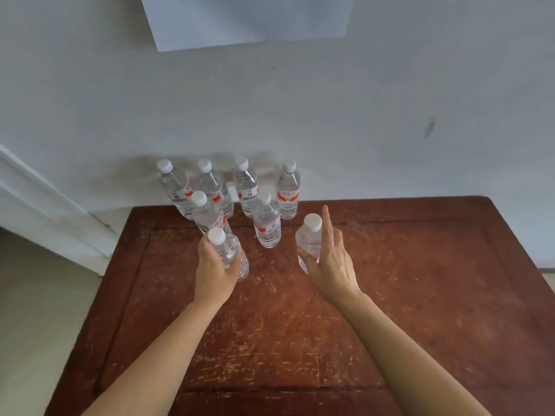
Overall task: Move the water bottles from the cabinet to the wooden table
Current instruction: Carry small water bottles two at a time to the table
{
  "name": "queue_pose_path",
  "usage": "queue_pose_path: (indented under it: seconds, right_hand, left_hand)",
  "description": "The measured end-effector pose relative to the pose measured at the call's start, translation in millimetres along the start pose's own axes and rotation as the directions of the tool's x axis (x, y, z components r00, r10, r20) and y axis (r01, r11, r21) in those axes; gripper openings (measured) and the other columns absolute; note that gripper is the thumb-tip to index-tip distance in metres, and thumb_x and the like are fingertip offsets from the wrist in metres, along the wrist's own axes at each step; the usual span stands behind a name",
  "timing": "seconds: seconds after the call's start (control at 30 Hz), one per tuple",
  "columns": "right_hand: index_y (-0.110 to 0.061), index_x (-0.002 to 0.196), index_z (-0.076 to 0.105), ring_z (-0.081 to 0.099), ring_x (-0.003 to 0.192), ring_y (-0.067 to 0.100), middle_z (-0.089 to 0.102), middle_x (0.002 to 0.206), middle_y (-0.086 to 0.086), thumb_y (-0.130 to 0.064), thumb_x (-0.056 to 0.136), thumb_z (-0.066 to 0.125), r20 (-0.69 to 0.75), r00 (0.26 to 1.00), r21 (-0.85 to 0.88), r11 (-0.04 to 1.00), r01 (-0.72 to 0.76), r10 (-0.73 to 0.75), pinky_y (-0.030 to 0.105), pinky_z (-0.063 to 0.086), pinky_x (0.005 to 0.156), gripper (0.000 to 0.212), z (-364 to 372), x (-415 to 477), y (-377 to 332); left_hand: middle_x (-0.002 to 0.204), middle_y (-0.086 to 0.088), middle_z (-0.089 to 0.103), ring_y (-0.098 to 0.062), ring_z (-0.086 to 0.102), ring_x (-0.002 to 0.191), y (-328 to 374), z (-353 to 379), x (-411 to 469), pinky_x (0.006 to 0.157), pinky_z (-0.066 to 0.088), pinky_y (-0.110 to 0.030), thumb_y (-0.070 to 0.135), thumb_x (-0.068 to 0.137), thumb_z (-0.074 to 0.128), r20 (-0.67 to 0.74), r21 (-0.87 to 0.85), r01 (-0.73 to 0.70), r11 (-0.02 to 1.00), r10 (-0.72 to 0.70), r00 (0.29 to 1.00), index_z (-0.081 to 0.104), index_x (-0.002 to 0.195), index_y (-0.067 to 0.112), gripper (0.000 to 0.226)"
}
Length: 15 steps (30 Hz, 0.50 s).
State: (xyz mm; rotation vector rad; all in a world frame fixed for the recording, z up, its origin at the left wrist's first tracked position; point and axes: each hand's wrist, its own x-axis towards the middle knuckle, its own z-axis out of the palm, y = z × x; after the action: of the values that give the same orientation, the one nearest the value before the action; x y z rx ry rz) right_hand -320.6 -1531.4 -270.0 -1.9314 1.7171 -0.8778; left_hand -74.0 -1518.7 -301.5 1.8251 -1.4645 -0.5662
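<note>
Reddish-brown wood, scratched and worn pale in streaks, is where our load is gathering: the square wooden table (420,295) carries six clear plastic water bottles with white caps and red-and-white labels, all standing upright at the table's far edge. Four of them make a back row (246,187) along that far edge, where the table meets the pale grey wall (360,115). Two more stand just in front of the row, a left front bottle (207,214) and a right front bottle (266,223), slightly nearer the table's middle. Our left hand (214,271) has its fingers curled round the body of a seventh bottle (229,253), held leaning a little, just on the near side of the left front bottle. Our right hand (330,259) holds an eighth bottle (309,238) between thumb and curled fingers, with the forefinger sticking straight up past the cap, near the right front bottle and over the table's far half. We cannot tell from this high angle whether either held bottle's base touches the wood yet. So we judge six bottles delivered and two at the point of being set down, probably to fill out the front rows. The cabinet is out of sight, so we cannot say how many bottles wait there, or whether these two are the last.
</note>
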Motion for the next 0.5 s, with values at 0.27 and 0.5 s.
queue_pose_path:
  seconds: [0.27,0.5]
  right_hand:
    - [-0.037,0.157,0.012,0.053,0.123,0.033,0.039,0.142,0.009,-0.033,0.094,0.072,0.215,0.976,0.14,0.99,-0.004,-0.027,0.052,0.057,0.086,0.086,38,47,30]
    - [-0.034,0.158,0.008,0.044,0.132,0.033,0.036,0.144,0.012,-0.027,0.094,0.071,0.207,0.975,0.17,0.984,0.046,-0.081,0.05,0.056,0.087,0.09,50,37,51]
  left_hand:
    - [0.134,-0.005,0.047,-0.02,0.052,0.124,9,20,-1,0.104,0.049,-0.05,0.028,0.09,0.073,-0.082,-0.004,0.156,0.988,-0.156,0.984,0.029,0.143,0.017,0.069]
    - [0.144,-0.01,0.045,-0.024,0.047,0.134,23,38,-3,0.112,0.043,-0.052,0.027,0.091,0.072,-0.187,-0.008,0.23,0.973,-0.228,0.956,0.025,0.15,0.013,0.076]
